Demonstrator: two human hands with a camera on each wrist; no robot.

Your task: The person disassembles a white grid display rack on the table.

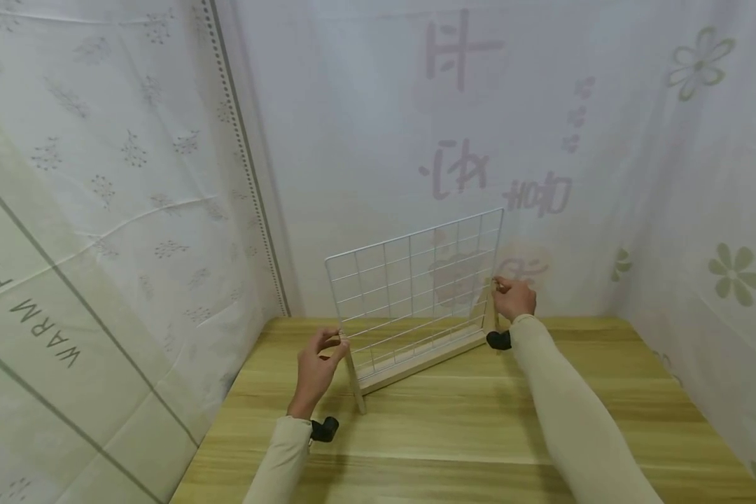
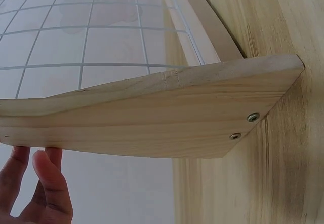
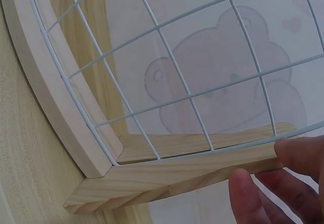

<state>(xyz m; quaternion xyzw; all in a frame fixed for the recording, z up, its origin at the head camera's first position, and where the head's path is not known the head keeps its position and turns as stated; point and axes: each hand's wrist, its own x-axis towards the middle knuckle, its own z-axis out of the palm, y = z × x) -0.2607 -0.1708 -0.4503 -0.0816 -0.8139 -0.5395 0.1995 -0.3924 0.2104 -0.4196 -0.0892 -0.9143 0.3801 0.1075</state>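
Observation:
A white wire grid panel [image 1: 416,280] stands upright in a pale wooden base bar [image 1: 422,364] on the table, between two short wooden end posts. My left hand [image 1: 318,367] pinches the top of the left end post [image 1: 355,381]. In the left wrist view that post [image 2: 152,117] fills the frame, with my fingertips [image 2: 45,188] at its free end. At the panel's far corner, my right hand [image 1: 513,297] pinches the top of the right end post [image 1: 490,315]. The right wrist view has this post [image 3: 172,176] and my fingertips [image 3: 283,183] against it.
The stand sits near the back of a light wooden table [image 1: 453,434]. White printed cloth [image 1: 132,210] hangs close on the left, back and right sides. A bear print [image 3: 217,77] shows on the cloth behind the grid. Two screws [image 2: 253,116] fix the left post to the base.

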